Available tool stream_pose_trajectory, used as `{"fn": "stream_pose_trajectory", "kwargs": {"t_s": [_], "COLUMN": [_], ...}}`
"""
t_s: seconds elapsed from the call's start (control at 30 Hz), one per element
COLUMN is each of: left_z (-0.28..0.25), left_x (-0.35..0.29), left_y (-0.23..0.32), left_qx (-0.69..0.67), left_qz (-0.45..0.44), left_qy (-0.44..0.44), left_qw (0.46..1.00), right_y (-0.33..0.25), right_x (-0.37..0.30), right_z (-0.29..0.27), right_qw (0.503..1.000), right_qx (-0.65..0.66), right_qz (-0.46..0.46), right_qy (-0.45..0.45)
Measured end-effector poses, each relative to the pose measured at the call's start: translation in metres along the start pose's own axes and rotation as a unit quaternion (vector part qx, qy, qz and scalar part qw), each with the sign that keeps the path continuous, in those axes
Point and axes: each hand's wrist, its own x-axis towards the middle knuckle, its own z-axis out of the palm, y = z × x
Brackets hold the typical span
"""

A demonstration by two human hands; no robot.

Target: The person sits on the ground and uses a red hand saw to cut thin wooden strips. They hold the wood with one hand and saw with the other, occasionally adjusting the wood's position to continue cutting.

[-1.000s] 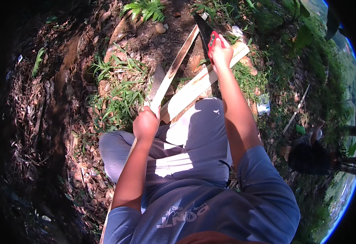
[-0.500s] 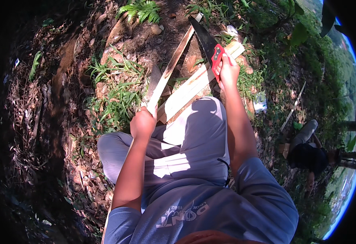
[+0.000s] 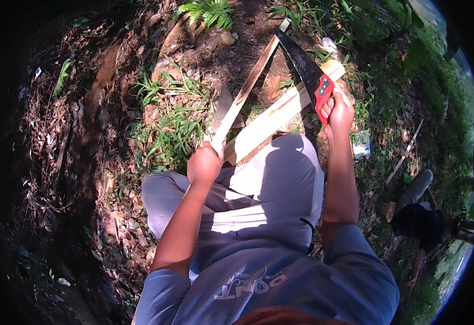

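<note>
The right hand (image 3: 338, 111) is gripping the red handle of a handsaw (image 3: 308, 73) with fingers fully curled — its dark blade is lying across the wide pale plank (image 3: 272, 118). The left hand (image 3: 204, 162) is wrapping closed around the near end of a narrow wooden strip (image 3: 245, 89), which is angling up over grass (image 3: 174, 127), probably resting on the plank.

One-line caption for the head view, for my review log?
Crouched outdoors, right hand draws a red-handled handsaw across a pale plank while left hand grips a thin wooden slat.
</note>
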Motion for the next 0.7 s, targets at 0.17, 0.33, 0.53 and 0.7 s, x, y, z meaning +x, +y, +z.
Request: {"fn": "stream_pose_trajectory", "kwargs": {"t_s": [0.17, 0.33, 0.53, 0.7], "left_z": [0.003, 0.001, 0.004, 0.005], "left_x": [0.002, -0.004, -0.013, -0.022], "left_y": [-0.008, -0.007, -0.012, -0.014], "left_qx": [-0.013, -0.041, -0.126, -0.168], "left_qz": [-0.008, 0.03, 0.017, -0.023], "left_qy": [0.02, 0.059, 0.067, 0.045], "left_qw": [1.0, 0.997, 0.99, 0.984], "right_y": [0.021, 0.05, 0.076, 0.075], "right_x": [-0.016, 0.078, 0.117, 0.081], "right_z": [0.057, 0.044, 0.049, 0.053], "right_qw": [0.997, 0.998, 0.996, 0.991], "right_qx": [-0.069, -0.057, -0.088, -0.129], "right_qz": [-0.018, -0.018, -0.019, -0.02], "right_qy": [0.01, 0.0, 0.015, 0.013]}}
